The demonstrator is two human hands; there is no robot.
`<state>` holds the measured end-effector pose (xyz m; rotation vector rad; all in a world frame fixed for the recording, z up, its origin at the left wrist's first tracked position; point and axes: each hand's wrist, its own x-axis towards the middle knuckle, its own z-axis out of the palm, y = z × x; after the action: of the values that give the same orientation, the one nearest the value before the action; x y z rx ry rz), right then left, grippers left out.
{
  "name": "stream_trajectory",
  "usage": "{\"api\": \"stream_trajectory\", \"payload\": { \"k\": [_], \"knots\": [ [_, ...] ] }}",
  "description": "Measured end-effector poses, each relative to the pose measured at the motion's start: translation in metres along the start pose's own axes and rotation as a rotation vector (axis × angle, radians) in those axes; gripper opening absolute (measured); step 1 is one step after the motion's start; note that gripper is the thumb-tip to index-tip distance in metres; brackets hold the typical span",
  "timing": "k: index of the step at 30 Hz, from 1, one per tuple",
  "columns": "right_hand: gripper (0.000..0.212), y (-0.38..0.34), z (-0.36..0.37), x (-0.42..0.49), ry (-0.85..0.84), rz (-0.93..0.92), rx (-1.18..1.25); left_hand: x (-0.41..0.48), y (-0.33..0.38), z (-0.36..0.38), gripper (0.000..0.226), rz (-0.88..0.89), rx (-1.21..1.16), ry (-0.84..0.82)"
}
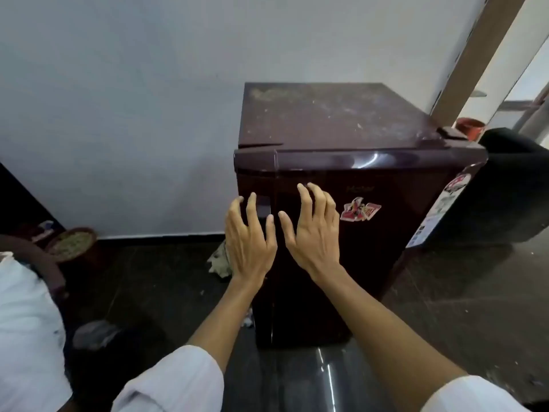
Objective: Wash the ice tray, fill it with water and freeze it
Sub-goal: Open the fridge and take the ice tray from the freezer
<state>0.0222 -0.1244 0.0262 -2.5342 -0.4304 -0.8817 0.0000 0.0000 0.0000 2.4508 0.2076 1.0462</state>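
A small dark maroon fridge (386, 221) stands against the white wall with its door closed and a dusty top. A colourful sticker (359, 210) is on the door front. My left hand (251, 242) is raised in front of the door's left edge, fingers spread and holding nothing. My right hand (313, 230) is beside it in front of the door, fingers spread and slightly bent, also holding nothing. Whether the fingertips touch the door is unclear. No ice tray is in view.
A round brown basket (72, 243) sits on the dark floor at the left wall. Crumpled cloth (219, 261) lies by the fridge's left foot. A black box-like object (511, 188) stands right of the fridge, with an orange pot (469, 127) behind it.
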Motion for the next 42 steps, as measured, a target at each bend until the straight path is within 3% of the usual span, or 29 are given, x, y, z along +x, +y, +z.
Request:
{"api": "stream_trajectory", "payload": {
  "k": [3, 8, 13, 22, 28, 37, 40, 42],
  "knots": [
    [0.059, -0.013, 0.017, -0.016, -0.093, 0.122, 0.14, -0.017, -0.014, 0.004, 0.046, -0.066, -0.203, -0.078],
    [0.042, -0.029, 0.037, -0.019, -0.272, 0.271, 0.576, -0.025, -0.027, 0.013, 0.038, -0.301, -0.458, -0.215],
    [0.027, -0.041, 0.045, -0.017, -0.265, 0.409, 0.752, -0.027, -0.026, 0.02, 0.034, -0.4, -0.539, -0.215],
    [0.026, -0.047, 0.044, -0.024, -0.243, 0.446, 0.764, -0.029, -0.029, 0.022, 0.034, -0.442, -0.641, -0.216],
    [0.03, -0.041, 0.043, -0.024, -0.276, 0.403, 0.72, -0.027, -0.034, 0.019, 0.055, -0.52, -0.698, -0.243],
    [0.028, -0.029, 0.022, -0.061, -0.248, 0.331, 0.7, -0.06, -0.031, 0.001, 0.045, -0.404, -0.684, -0.2],
    [0.026, -0.02, 0.007, -0.083, -0.255, 0.306, 0.7, -0.076, -0.027, -0.01, 0.045, -0.345, -0.676, -0.127],
    [0.025, -0.013, -0.005, -0.095, -0.263, 0.293, 0.682, -0.083, -0.023, -0.016, 0.042, -0.408, -0.673, 0.015]
  ]
}}
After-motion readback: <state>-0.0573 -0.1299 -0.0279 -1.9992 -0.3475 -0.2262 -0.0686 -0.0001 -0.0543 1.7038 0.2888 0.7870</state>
